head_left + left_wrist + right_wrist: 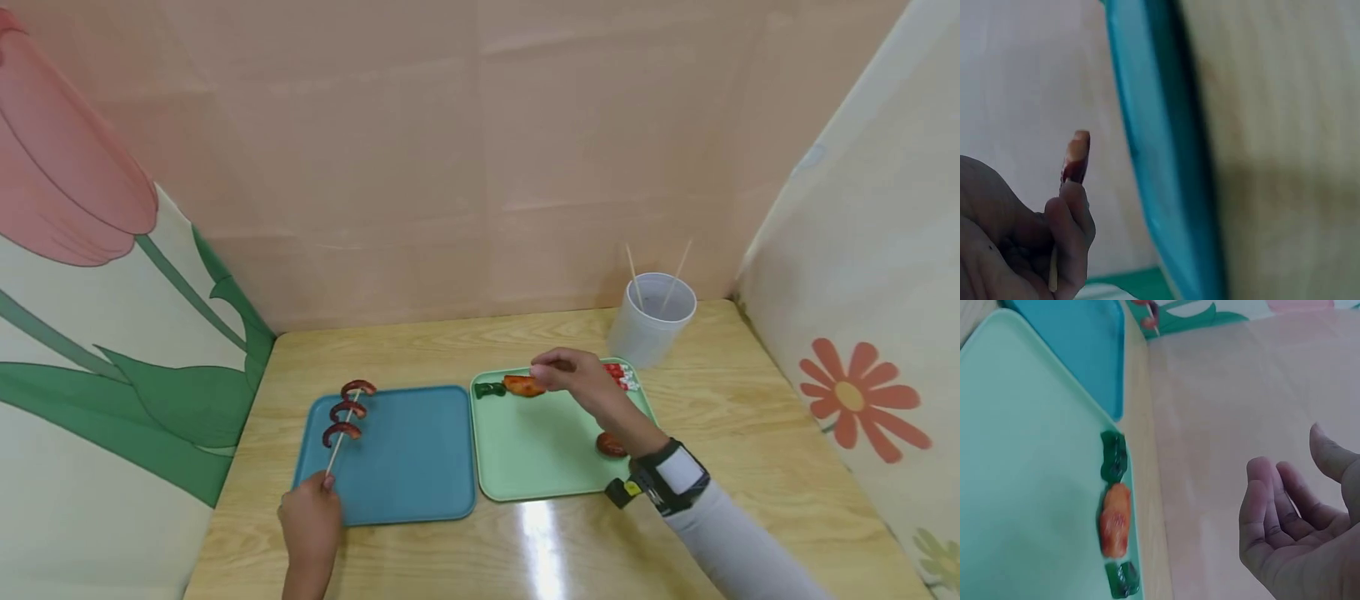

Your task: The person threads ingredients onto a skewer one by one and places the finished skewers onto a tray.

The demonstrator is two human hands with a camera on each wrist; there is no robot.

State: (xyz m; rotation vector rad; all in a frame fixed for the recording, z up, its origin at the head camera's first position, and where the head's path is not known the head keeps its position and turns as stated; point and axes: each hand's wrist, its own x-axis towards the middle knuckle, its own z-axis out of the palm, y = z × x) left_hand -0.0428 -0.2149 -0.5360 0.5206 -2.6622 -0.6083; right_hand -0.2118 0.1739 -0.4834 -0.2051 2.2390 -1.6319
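My left hand [311, 518] grips the lower end of a wooden skewer [334, 454] that carries three curved, reddish-brown sausage slices [342, 432]. They overlap the left side of the blue tray [416, 467]. In the left wrist view, bent fingers wrap the skewer's end [1053, 270]. My right hand [573, 379] hovers over the far side of the green tray [536, 467], thumb apart from its loosely bent fingers [1259, 506] and nothing between them. Nearest it lies an orange-brown, wing-like food piece [522, 386], flanked by dark green pieces [1114, 456] in the right wrist view.
Red-and-white pieces [621, 375] sit in the green tray's far right corner, and a round brown piece [611, 445] near its right edge. Behind that tray stands a white cup [648, 329] with two skewers. Walls [450, 208] enclose the wooden table [750, 467].
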